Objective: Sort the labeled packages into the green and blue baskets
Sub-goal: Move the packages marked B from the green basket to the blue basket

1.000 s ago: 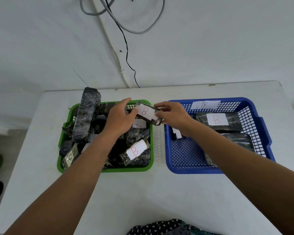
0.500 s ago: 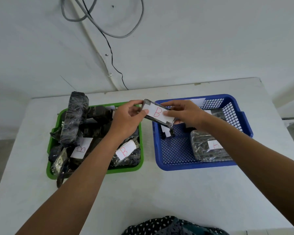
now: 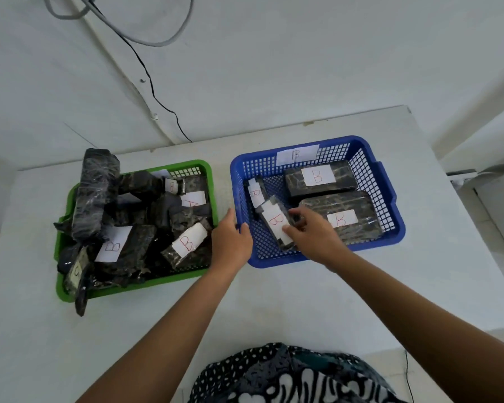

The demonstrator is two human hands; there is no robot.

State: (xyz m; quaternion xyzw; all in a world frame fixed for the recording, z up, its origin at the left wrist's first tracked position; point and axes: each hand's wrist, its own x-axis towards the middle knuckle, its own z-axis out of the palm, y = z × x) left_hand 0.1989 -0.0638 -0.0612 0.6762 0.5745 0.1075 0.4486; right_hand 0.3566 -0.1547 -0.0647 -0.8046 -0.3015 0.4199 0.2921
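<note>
The green basket [image 3: 157, 283] on the left holds several dark wrapped packages, among them ones labelled A [image 3: 192, 203], B [image 3: 186, 242] and B [image 3: 112, 244]. To its right, the blue basket [image 3: 370, 245] carries a B tag on its back wall and holds two large B packages [image 3: 320, 178] [image 3: 341, 219] and a small one [image 3: 256, 193]. My right hand [image 3: 312, 234] reaches into the blue basket and pinches a small B package [image 3: 275, 225] lying on its floor. My left hand [image 3: 230, 239] holds nothing, its fingers touching the blue basket's left rim.
A tall wrapped bundle [image 3: 95, 193] leans over the green basket's back left corner, and a C package [image 3: 76, 271] hangs over its front left. Both baskets stand on a white table [image 3: 303, 301]. Cables [image 3: 146, 71] run down the wall behind. Patterned cloth [image 3: 288, 373] sits at the near edge.
The small B package, held by both hands above the gap between the baskets, has gone down into the blue basket with my right hand. My left hand has let go and dropped to the rim.
</note>
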